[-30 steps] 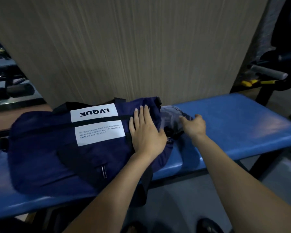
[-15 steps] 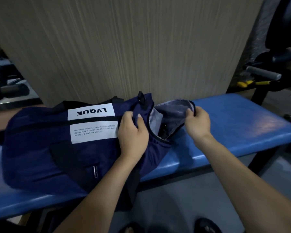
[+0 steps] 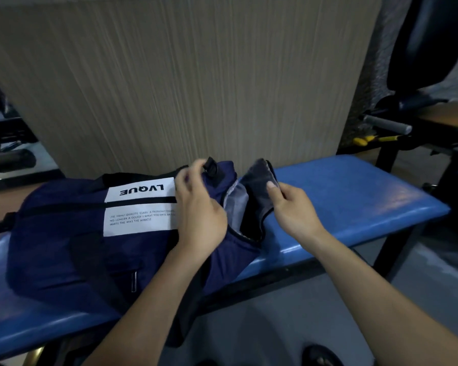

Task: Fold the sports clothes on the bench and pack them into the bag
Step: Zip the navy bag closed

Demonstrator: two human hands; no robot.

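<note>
A navy duffel bag (image 3: 64, 249) lies on its side along the blue padded counter (image 3: 354, 196), covering the counter's left and middle stretch and overhanging its near edge a little. Its white label (image 3: 140, 204) reads "LVQUE" upside down from this view, above lines of small print. The bag's open end faces the counter's right half, and a grey lining (image 3: 236, 204) shows inside the mouth around a dark interior; what lies within cannot be made out.

The left hand (image 3: 198, 215) rests on top of the bag beside the label, fingers curled and pinching the navy fabric at the upper rim of the opening, just beside a black buckle (image 3: 210, 167) that stands up from the bag. The right hand (image 3: 291, 207) grips the opposite side of the opening, thumb on the outside of a dark grey flap (image 3: 261, 178) that it lifts up and away from the counter, so the mouth gapes between the two hands.

Behind the counter stands a pale wood-grain wall panel (image 3: 196, 83). Beyond the counter's right end sits black gym equipment (image 3: 421, 48) with a grey handle (image 3: 386, 124).
</note>
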